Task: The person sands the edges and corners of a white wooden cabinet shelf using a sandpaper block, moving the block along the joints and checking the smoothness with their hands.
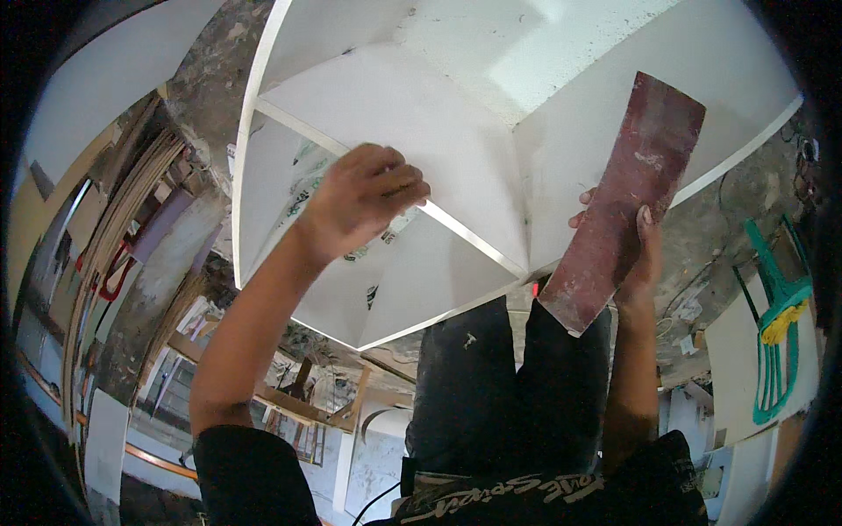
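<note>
**Red board held in right hand; left hand at edge of white box**

The right hand (pixel 642 267) carries a long, flat red board (pixel 627 193). Its grip is closed on the board: the thumb lies over the right-hand edge and fingertips show past the left-hand edge, the rest of the fingers being hidden behind. The board is tilted, its upper end leaning to the right, and its face bears pale scuffs. It is located in front of the right part of an open white box (pixel 242 180), its lower end over the person's dark trousers (pixel 465 377).

The left hand (pixel 364 197) is at the edge of a white divider (pixel 469 238) running diagonally across the box. Its fingers are curled. Whether this grip is closed on the edge cannot be told from this view.

In the compartment nearer the person, green and black printed markings (pixel 304 188) show on the inner surfaces. Small dark specks are noted in the larger compartment beyond.

Surroundings: boards (pixel 123 202) stand in a stack to the left. To the right are a green chair (pixel 781 294) and, against it, a yellow item (pixel 783 325) resembling cloth. The floor (pixel 219 66) is grey and stained.
</note>
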Tool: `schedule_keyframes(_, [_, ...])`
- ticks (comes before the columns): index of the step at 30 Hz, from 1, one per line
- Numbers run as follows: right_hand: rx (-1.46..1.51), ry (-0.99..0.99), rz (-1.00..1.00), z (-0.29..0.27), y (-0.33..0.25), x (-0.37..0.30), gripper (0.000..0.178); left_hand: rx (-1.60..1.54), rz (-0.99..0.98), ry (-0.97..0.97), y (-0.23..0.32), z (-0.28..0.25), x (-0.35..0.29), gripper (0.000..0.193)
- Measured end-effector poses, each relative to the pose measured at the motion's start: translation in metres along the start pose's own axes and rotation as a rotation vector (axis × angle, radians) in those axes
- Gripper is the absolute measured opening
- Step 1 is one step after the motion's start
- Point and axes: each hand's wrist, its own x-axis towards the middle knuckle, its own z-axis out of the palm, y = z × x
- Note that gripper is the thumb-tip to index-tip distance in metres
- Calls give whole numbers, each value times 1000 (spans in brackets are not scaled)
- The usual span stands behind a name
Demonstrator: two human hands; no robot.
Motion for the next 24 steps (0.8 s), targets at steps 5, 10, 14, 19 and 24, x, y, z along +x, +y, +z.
schedule_keyframes(5, [-16, 4, -13, 7, -4, -2, 69, 11, -19, 71, -20, -14, -8, 39])
schedule_keyframes(10, [-20, 41, 4, 8, -6, -4, 67, 88, -38, 72, -34, -29, -10, 34])
schedule_keyframes(14, [-38, -11, -2, 5, -7, -3, 66, 154, -57, 64, -46, -41, -16, 35])
schedule_keyframes(19, [-70, -44, -8, 5, -7, -2, 66, 241, -78, 89, -61, -54, -25, 35])
schedule_keyframes(24, [-56, -48, -26, 2, -3, -2, 65, 262, -154, 109, -58, -56, -27, 36])
